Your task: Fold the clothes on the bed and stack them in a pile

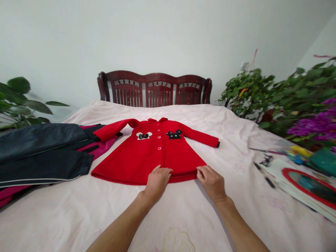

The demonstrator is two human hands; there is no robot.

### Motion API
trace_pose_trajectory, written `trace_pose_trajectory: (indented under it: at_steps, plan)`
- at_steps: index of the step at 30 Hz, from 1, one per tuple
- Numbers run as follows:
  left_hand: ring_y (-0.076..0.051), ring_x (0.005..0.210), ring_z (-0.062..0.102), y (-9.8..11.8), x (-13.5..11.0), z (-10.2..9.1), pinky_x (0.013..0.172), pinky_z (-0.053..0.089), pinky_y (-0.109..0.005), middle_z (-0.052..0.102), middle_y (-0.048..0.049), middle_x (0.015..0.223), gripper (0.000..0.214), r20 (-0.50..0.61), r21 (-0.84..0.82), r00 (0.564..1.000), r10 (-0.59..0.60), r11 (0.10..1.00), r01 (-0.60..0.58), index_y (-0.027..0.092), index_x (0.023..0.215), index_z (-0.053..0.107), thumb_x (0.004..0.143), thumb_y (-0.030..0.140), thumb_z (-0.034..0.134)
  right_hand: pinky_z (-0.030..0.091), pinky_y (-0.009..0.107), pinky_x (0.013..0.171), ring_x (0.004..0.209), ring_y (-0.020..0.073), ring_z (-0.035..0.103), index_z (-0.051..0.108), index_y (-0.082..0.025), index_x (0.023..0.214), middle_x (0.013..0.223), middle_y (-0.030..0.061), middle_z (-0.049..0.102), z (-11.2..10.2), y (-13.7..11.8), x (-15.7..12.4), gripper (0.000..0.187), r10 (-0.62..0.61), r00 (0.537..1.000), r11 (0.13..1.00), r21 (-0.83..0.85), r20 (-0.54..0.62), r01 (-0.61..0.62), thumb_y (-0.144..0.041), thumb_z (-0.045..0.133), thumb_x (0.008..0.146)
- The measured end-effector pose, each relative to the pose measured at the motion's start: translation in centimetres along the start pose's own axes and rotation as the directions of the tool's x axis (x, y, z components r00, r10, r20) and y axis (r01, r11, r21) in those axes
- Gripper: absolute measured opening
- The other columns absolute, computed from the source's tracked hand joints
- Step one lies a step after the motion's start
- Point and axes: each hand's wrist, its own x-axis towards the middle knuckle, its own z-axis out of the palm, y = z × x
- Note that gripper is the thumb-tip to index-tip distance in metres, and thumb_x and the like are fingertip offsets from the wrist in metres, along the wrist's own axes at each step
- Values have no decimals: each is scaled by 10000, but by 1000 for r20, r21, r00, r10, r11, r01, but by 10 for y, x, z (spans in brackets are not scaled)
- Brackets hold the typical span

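A red coat [147,154] lies face up on the bed, collar toward the headboard, its front buttons done up. A white bow patch and a black dotted mouse-head patch sit on its chest. My left hand [156,180] pinches the bottom hem near the middle. At the hem's right corner, my right hand [211,181] grips the cloth with curled fingers. Between the two hands the hem edge is slightly raised. The coat's left-hand sleeve bends over the dark clothes beside it, while the other sleeve stretches out to the right.
Dark and magenta clothes [47,150] are piled on the left of the pale bedsheet [105,217]. On the right lie a pen [264,175], a red-rimmed oval item [309,185] and small objects. A wooden headboard [157,89] stands behind; plants [249,92] flank the bed.
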Motion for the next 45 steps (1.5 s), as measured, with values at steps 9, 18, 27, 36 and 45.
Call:
trace_pose_trajectory:
  at_steps: [9, 18, 27, 36, 45]
  plan:
    - [-158, 964, 690, 0, 0, 0, 1105, 420, -409, 750, -24, 1069, 261, 8, 5, 1000, -6, 1000, 5, 239, 1133, 669, 965, 214, 471, 491, 250, 685, 791, 156, 693, 715, -239, 904, 881, 10, 733, -8, 16, -20, 248, 106, 970, 977, 157, 220, -143, -291, 475, 938]
    - [-156, 968, 687, 2, 0, -1, 1107, 415, -404, 749, -26, 1060, 258, 16, 9, 1000, -8, 1000, 8, 238, 1130, 665, 963, 209, 471, 427, 253, 606, 728, 154, 656, 715, -246, 888, 806, 16, 705, 4, 3, -19, 267, 98, 976, 993, 51, 196, -110, -323, 468, 957]
    - [-179, 1087, 648, 1, -4, 0, 1135, 369, -430, 721, -38, 1155, 280, 46, 17, 996, 82, 996, -83, 236, 1166, 648, 937, 197, 493, 404, 274, 630, 759, 181, 624, 623, -225, 863, 863, 51, 686, -4, 1, -4, 275, 368, 919, 911, 143, 139, -386, -358, 393, 935]
    - [-231, 1357, 461, 5, -13, -7, 1193, 234, -494, 504, -69, 1475, 498, 196, -88, 930, 311, 950, -299, 276, 1387, 501, 902, 361, 569, 467, 408, 900, 1099, 268, 603, 565, -181, 1216, 1238, 142, 628, -5, 19, -3, 417, 306, 951, 935, 178, 39, -308, -420, 466, 889]
    - [-206, 1422, 367, -45, -3, -59, 1203, 218, -463, 475, -53, 1500, 471, 203, 34, 978, 37, 998, -45, 262, 1436, 454, 990, 398, 386, 354, 527, 1087, 1320, 281, 486, 613, -190, 1276, 1368, 92, 595, 30, 22, -14, 494, 215, 891, 976, -116, 399, -183, -383, 285, 962]
